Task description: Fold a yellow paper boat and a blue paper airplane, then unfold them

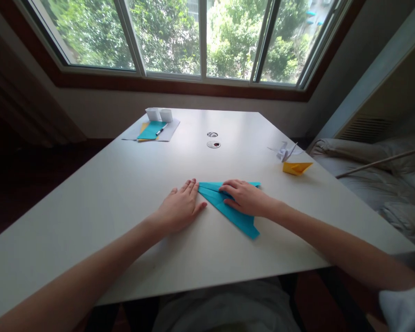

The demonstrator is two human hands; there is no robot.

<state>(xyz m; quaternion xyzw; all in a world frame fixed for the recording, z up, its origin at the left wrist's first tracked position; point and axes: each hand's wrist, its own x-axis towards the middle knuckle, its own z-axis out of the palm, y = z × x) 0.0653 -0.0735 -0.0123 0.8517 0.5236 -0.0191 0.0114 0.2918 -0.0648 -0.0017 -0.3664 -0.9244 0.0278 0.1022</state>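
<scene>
- Right hand: palm down, fingers spread flat on the folded blue paper, pressing rather than grasping; nothing pinched or lifted.
- Left hand: flat and unclenched on the white table, fingertips just touching the pointed left tip of the blue paper.
- Blue paper: long pointed wedge, dart-like, lying flat near the table's middle, toward the near edge. Point faces left; broad end runs back toward the person, past the right wrist. No print or writing visible on it.
- Further right, well apart: small yellow folded paper boat; just behind it a white folded paper figure, shape hard to make out.
- Table centre, beyond the hands: two round cable holes, one behind the other.
- Far left corner: a white sheet with a blue sheet on top, a yellow edge showing beneath, and a pen lying across. Two small white blocks at its far edge.
- No readable labels or brands anywhere.
- Window behind, green trees outside.
</scene>
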